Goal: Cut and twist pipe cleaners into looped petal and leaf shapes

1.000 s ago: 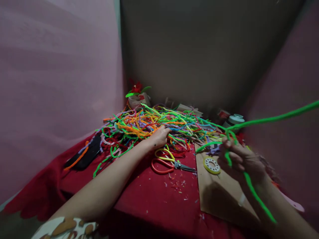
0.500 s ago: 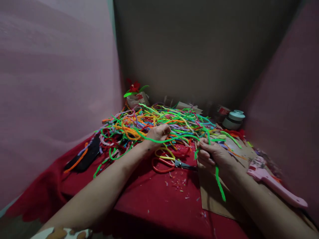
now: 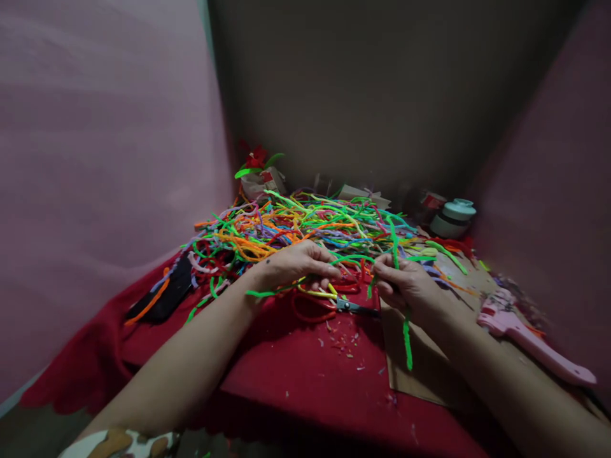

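Green pipe cleaners (image 3: 353, 259) stretch between my two hands over the table. My left hand (image 3: 305, 262) is closed, pinching one long green stem whose tail sticks out below the wrist to the left. My right hand (image 3: 398, 278) is closed on the place where several green stems meet; one end points up, another hangs down below the palm. Just under my hands lie scissors (image 3: 344, 306) with red and yellow handles, their blades toward the right. Behind them spreads a large heap of multicoloured pipe cleaners (image 3: 305, 219).
A red cloth (image 3: 305, 375) with small clippings covers the table. On the left is a black phone-like slab (image 3: 165, 299). Cardboard (image 3: 415, 375) lies under my right arm, with a pink glue gun (image 3: 529, 343) beside it. Behind stand a teal-lidded jar (image 3: 453, 217) and a red flower (image 3: 256, 157).
My left hand has moved right, closer to my right hand, and now pinches the green stem that lay across its wrist. My right hand keeps its hold.
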A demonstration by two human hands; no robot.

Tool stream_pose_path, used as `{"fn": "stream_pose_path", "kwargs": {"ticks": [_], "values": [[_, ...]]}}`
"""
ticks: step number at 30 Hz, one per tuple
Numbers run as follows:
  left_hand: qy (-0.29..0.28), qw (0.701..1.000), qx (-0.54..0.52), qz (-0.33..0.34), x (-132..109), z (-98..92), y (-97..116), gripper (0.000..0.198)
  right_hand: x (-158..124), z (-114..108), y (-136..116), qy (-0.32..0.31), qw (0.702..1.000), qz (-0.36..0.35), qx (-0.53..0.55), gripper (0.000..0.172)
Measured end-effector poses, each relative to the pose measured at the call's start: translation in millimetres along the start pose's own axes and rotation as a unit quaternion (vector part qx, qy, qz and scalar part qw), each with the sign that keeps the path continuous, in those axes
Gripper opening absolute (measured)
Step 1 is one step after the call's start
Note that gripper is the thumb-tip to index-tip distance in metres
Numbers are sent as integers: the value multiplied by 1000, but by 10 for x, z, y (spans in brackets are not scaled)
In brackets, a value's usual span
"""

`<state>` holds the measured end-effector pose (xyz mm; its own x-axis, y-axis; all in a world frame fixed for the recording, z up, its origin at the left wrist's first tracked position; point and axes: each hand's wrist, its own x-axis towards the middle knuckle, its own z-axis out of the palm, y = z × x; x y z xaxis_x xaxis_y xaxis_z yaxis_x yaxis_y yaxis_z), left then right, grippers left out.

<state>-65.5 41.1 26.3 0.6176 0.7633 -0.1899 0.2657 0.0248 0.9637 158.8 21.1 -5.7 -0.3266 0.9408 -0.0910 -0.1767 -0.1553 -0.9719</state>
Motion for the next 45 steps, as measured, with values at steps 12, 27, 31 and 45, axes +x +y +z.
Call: {"fn": "stream_pose_path", "kwargs": {"ticks": [12,27,31,45], "values": [[155,951,-207,168,39,15,15,12,-40,55,14,52,995,-74,-42,18],[87,981,-153,78,162,552,-90,27,-108,227,124,47,986,-109,-115,24],[74,984,-154,57,181,536,-101,28,-132,214,129,37,987,-105,-119,22],[164,976,-101,100,159,649,-66,21,-81,220,159,33,990,-39,133,25]]}}
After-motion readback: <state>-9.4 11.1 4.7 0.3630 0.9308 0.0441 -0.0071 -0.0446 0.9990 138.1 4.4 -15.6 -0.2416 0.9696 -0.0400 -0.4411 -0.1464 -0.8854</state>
